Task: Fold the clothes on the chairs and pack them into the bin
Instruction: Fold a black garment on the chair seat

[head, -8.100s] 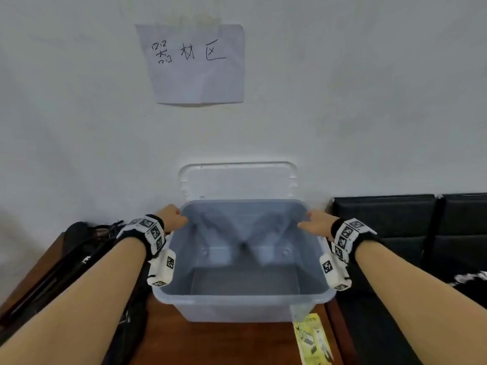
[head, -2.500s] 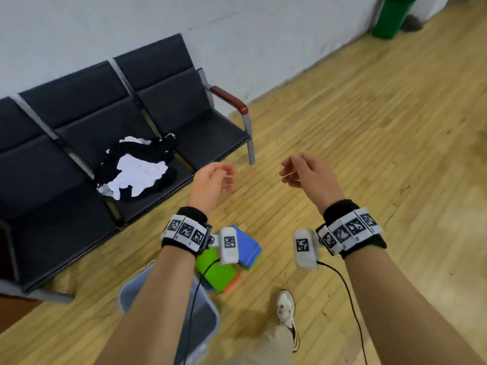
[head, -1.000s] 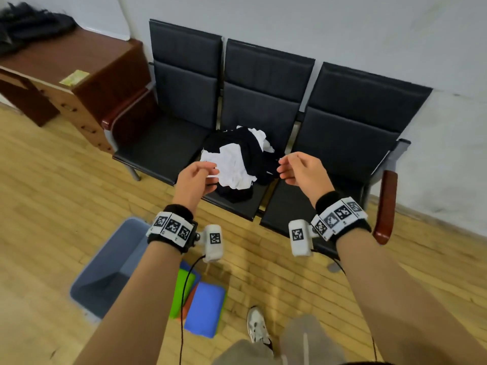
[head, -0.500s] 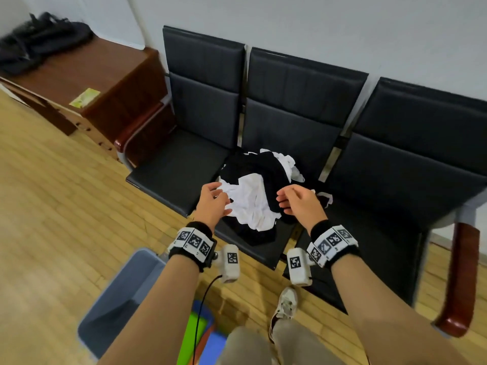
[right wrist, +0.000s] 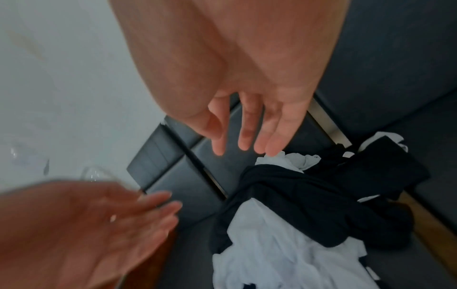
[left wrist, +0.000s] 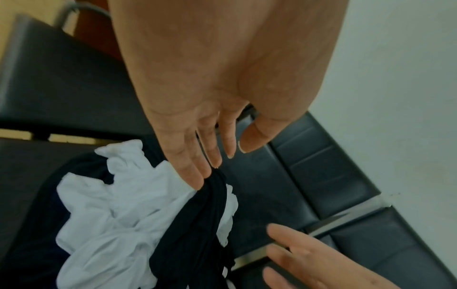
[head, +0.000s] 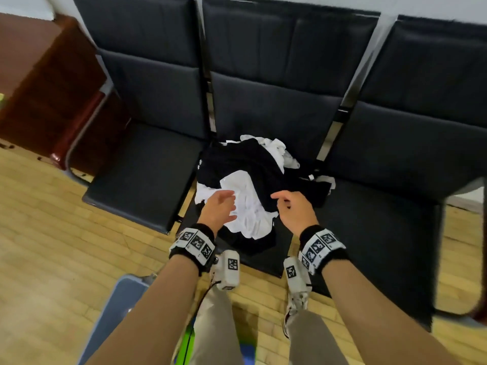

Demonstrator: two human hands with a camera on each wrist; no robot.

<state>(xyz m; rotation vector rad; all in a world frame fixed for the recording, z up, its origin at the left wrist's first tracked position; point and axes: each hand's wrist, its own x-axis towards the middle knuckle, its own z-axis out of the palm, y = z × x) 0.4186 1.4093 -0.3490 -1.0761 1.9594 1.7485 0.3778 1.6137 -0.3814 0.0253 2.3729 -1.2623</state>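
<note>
A crumpled heap of black clothes (head: 253,164) and white clothes (head: 247,206) lies on the middle seat of a black three-seat bench (head: 142,180). My left hand (head: 220,206) hovers just above the white cloth at the heap's front left, fingers straight and holding nothing. My right hand (head: 292,206) hangs over the front right of the heap, fingers loosely spread and empty. In the left wrist view the left hand (left wrist: 212,156) has its fingertips close to a black fold (left wrist: 197,224). In the right wrist view the right hand (right wrist: 247,140) is above the heap (right wrist: 296,205). The grey bin (head: 118,306) stands on the floor at my lower left.
A brown wooden desk (head: 47,83) stands left of the bench, beside a red-brown armrest (head: 60,154). Green and blue items (head: 189,346) lie on the wooden floor by my feet. Both outer seats of the bench carry nothing.
I have stepped closer to the bench and both hands have moved down towards the heap of clothes. Their fingers have opened out from a loose curl.
</note>
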